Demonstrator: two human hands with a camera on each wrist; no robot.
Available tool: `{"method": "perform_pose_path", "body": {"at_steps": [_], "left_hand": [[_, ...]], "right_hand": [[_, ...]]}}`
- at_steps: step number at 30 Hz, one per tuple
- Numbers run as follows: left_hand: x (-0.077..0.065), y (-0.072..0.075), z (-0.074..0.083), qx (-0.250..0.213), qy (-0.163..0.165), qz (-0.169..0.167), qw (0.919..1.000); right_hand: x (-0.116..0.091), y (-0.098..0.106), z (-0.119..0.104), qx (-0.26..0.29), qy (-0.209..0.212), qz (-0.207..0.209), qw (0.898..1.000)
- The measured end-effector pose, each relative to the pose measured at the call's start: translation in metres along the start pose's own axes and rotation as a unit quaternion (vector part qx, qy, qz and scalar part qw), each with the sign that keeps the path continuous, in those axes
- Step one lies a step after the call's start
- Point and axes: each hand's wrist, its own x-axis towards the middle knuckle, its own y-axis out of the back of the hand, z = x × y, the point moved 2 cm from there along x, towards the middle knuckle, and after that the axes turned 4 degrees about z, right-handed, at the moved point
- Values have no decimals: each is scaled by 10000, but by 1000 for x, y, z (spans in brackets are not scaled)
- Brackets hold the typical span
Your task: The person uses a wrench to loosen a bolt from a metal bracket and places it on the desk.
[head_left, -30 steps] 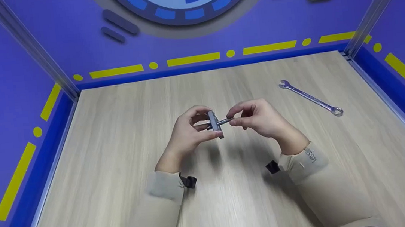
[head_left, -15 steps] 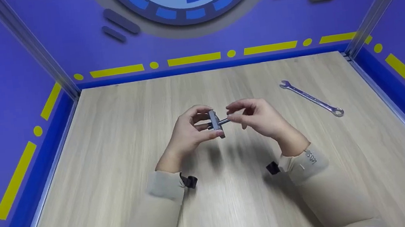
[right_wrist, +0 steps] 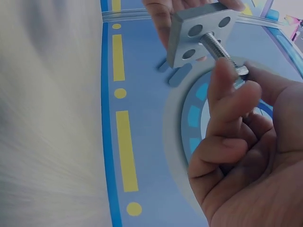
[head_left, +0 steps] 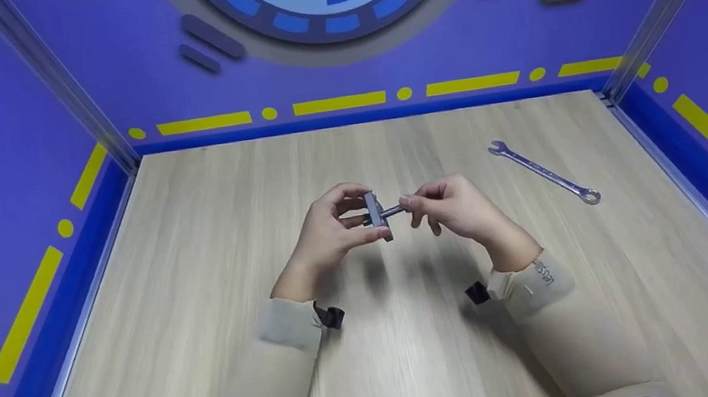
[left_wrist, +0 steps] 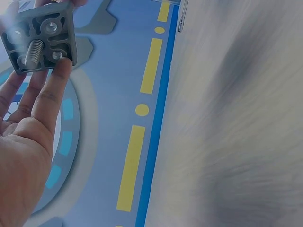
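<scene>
A square metal plate (head_left: 374, 211) is held upright above the middle of the table (head_left: 213, 239), with a bolt (head_left: 392, 211) passing through it, the outer end pointing toward three o'clock in the head view. The left hand (head_left: 325, 234), at the plate's nine o'clock, grips its edges between fingers and thumb. The right hand (head_left: 457, 210), at three o'clock, pinches the bolt's outer end between thumb and forefinger. The head view catches the plate nearly edge-on; the left wrist view shows its ribbed, hollowed back, with the bolt's threaded tip sticking out. The right wrist view gives the other face instead, flat with round holes, and the bolt's head by the right fingertips. Farther out on the table, just above the plate's three o'clock, lies a wrench (head_left: 542, 171), its open end toward ten and its ring toward four. Half a second ago the right thumb and forefinger were spread apart at the bolt; now they have closed together, while plate, left hand and wrench look unmoved.
</scene>
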Motion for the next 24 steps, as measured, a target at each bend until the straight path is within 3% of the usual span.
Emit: {"method": "perform_pose_path", "body": {"at_steps": [18, 24], "left_hand": [[0, 1, 1, -23, -54, 17, 10000], [1, 2, -2, -8, -39, 27, 10000]], "right_hand": [[-4, 5, -6, -206, 749, 130, 9969], [-3, 6, -5, -95, 607, 153, 9980]]}}
